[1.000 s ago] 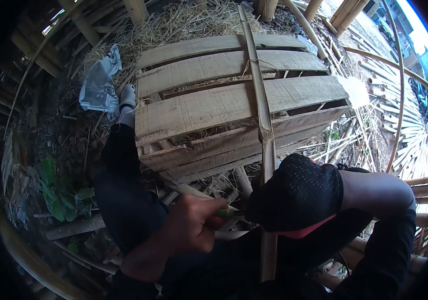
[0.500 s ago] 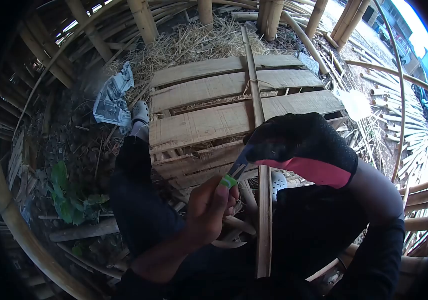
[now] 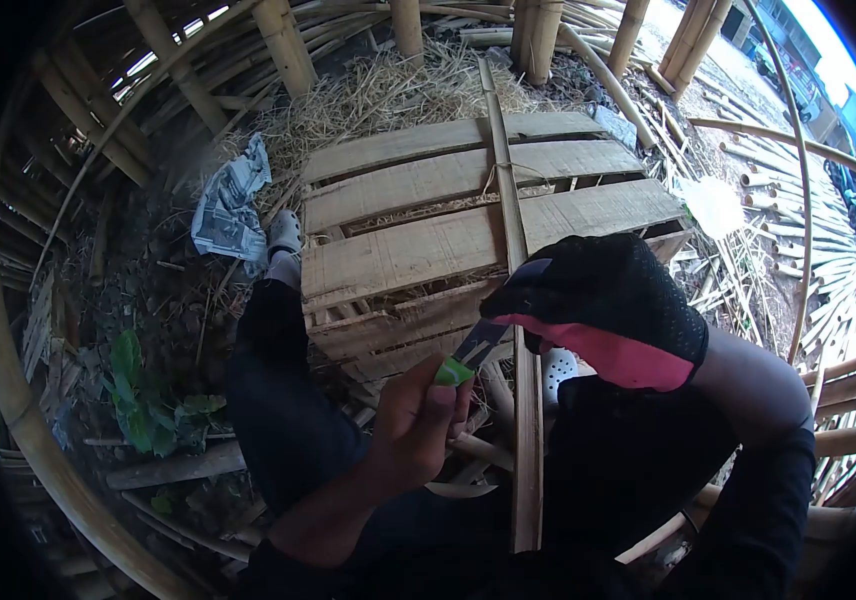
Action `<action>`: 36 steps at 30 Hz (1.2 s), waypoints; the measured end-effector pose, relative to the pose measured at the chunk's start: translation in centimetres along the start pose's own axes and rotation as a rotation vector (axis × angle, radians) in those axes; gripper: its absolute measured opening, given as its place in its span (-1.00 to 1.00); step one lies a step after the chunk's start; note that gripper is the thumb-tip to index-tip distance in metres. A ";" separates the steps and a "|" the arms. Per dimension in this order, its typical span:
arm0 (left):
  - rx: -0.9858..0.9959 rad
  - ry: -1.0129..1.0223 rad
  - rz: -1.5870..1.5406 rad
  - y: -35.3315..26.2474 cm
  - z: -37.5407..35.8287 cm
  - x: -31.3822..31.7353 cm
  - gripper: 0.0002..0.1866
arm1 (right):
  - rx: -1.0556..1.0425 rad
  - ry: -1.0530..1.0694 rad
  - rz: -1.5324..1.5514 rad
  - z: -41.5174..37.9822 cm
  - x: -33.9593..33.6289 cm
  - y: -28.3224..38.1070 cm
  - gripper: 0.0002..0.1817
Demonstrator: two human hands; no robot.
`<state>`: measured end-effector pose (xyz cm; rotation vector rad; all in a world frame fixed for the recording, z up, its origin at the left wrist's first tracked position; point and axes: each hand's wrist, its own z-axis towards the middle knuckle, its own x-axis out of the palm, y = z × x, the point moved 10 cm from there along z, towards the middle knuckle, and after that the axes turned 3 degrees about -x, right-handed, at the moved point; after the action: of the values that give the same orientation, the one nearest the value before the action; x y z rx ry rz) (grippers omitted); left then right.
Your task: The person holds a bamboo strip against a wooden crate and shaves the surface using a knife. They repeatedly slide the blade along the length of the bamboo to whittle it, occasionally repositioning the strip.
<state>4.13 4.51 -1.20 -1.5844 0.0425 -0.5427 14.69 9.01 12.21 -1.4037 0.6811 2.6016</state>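
Note:
My bare left hand (image 3: 416, 418) is closed round the green handle of a knife (image 3: 454, 372). The blade points up and right, and its tip end meets my gloved right hand (image 3: 598, 305). That hand wears a black and pink glove, and its fingers are pressed together at the blade, partly hidden by the glove. A long split bamboo strip (image 3: 527, 450) runs from my lap, beneath the right hand, across the slatted wooden crate (image 3: 398, 250). A thin tie (image 3: 508, 168) lies around the strip on the crate's top.
Straw (image 3: 378, 90) lies behind the crate, with bamboo posts (image 3: 538, 40) beyond. Crumpled newspaper (image 3: 233, 210) and a green plant (image 3: 135, 390) are at the left. Many cut bamboo poles (image 3: 798, 215) lie at the right.
My right hand has shifted slightly down and left along the blade. My left hand and the knife have tilted a little. The view has moved slightly.

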 end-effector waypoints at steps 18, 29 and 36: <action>0.007 0.047 -0.056 -0.1 -0.7 0.5 -0.48 | -0.142 0.000 -0.178 0.3 0.4 1.8 -0.69; 0.101 0.180 -0.215 0.0 -1.1 0.2 -0.45 | -0.061 -0.012 0.021 0.6 -0.9 2.9 -0.76; 0.162 0.008 0.242 -2.5 0.0 -3.3 -0.49 | 0.139 0.064 0.051 -0.2 -1.9 0.6 -0.69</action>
<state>0.52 5.95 0.11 -1.3957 0.1893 -0.3536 15.74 8.59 13.84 -1.4512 0.8995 2.5006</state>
